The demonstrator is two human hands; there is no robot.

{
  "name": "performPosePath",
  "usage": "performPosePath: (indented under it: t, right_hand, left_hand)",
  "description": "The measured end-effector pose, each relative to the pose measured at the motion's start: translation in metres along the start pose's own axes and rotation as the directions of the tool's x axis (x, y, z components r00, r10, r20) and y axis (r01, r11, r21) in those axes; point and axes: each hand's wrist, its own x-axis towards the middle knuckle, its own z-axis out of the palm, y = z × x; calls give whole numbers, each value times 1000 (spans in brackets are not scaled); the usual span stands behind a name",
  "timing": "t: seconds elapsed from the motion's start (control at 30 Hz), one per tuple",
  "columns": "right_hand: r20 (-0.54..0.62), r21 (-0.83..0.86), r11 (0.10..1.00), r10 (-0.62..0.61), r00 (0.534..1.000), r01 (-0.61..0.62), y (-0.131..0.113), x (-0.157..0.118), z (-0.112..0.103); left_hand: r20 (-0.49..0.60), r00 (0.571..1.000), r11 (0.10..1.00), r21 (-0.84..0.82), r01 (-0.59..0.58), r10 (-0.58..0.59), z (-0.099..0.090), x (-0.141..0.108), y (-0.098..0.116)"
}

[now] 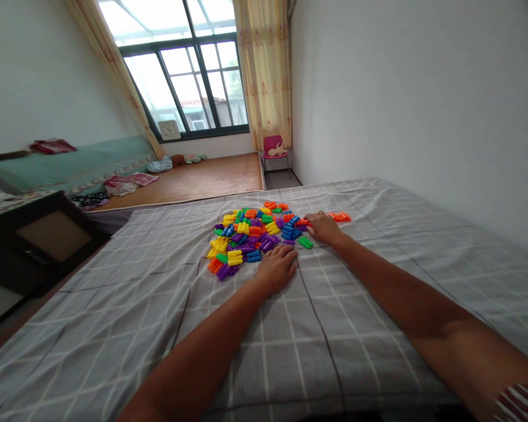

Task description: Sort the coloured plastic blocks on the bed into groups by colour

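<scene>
Apparently, most of the work is left for you: on the checked sheet (136, 293), the heap of colourful plastic pieces (255, 230) lies mixed in yellow, purple, blue, green and orange, with many of them overlapping, so the lower ones are hidden and I cannot count them. At its near right edge your left hand (278, 268) rests palm down, fingers loosely bent; whether something is under them, I cannot tell. Next, one green piece (305, 242) lies just beside your right hand (323, 227), whose fingers are curled near orange; I cannot see if they pinch it. Furthest right, only some orange pieces (341, 217) lie apart, partly covered by that hand. Your striped sleeve (521, 403) is cut off.
</scene>
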Motion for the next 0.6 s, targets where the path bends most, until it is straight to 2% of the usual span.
performPosePath:
  t: [0.1,0.23,0.33,0.4,0.47,0.53,0.6]
  right_hand:
    - [14,-66,998,-24,1000,24,-5,-4,-2]
    - [12,-31,991,-132,991,132,-26,-4,4]
    - [14,107,960,-262,965,259,-44,-2,14]
    - [-15,271,893,-370,929,360,-51,1,19]
    - [-83,416,810,-419,904,414,-47,5,21]
    - [-150,485,799,-323,934,355,-33,11,18]
    - [-181,480,854,-129,975,202,-11,16,11]
  left_hand:
    - [-6,1000,1000,12,-3,3,-1,0,1]
    - [-38,999,999,38,-33,34,-4,2,6]
    - [-62,995,996,47,-74,77,-8,3,10]
    - [-66,992,993,44,-108,110,-11,3,12]
    - [-50,985,986,38,-161,162,-14,3,12]
    - [-20,978,977,39,-208,209,-17,2,12]
    - [6,975,974,51,-222,222,-18,1,12]
